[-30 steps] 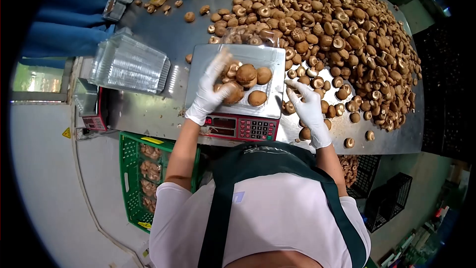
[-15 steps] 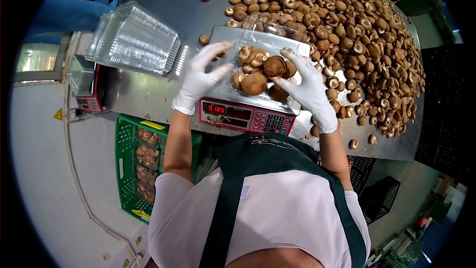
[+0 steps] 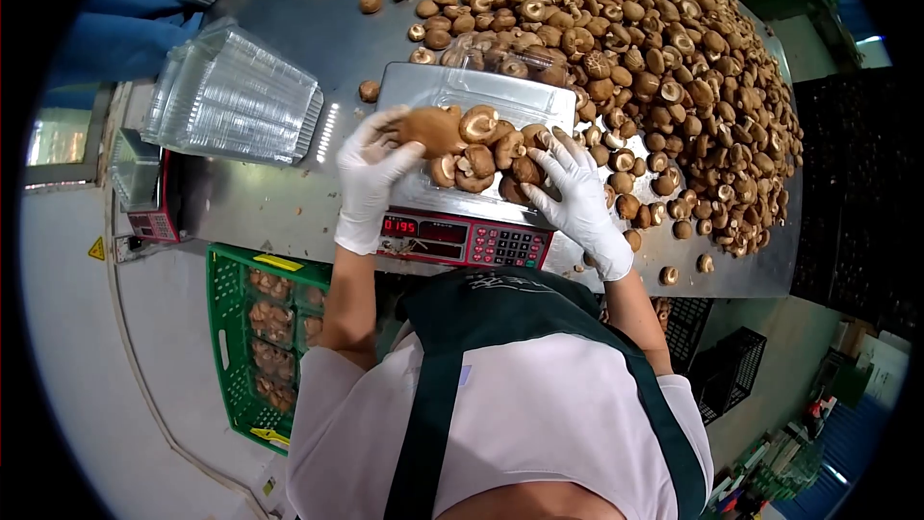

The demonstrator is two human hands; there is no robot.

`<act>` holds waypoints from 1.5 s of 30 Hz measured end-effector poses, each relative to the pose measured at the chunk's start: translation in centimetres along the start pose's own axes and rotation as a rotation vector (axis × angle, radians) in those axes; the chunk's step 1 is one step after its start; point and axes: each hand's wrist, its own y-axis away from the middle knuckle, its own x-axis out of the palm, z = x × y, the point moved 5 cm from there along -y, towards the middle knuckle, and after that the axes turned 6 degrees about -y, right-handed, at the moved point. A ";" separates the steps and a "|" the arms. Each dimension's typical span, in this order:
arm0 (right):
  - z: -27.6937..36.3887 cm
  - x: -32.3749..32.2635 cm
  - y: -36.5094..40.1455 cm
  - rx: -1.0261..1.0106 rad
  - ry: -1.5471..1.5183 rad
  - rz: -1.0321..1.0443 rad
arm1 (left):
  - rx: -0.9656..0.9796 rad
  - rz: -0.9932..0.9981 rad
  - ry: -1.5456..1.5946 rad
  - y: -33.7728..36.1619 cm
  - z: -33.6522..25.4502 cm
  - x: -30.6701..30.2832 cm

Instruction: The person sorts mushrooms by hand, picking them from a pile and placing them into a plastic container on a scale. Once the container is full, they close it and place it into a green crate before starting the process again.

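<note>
In the head view, a clear plastic tray (image 3: 469,87) with several brown shiitake mushrooms (image 3: 474,162) rests on the metal platform of a digital scale (image 3: 460,239). The red display reads about 0195. My left hand (image 3: 368,173), in a white glove, is at the tray's left side, its thumb and fingers around a motion-blurred mushroom (image 3: 430,131). At the right side, my gloved right hand (image 3: 580,200) curls its fingers and thumb around a mushroom (image 3: 526,170) at the edge of the group. The fingertips partly cover it.
A large heap of mushrooms (image 3: 693,96) spreads over the metal table's right side. Stacked clear trays (image 3: 236,87) lie to the left. A green crate (image 3: 229,327) with packed mushrooms stands below left. A second scale (image 3: 154,223) is at the left edge.
My left hand, open beside the tray before, now has a mushroom between its fingers. The mushrooms in the tray lie differently. The display rose from about 0185 to 0195. The whole view shifted slightly.
</note>
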 end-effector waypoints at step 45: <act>-6.6 -1.5 4.7 0.580 -1.784 -0.185 | 0.153 0.233 -0.933 -5.3 -0.4 4.2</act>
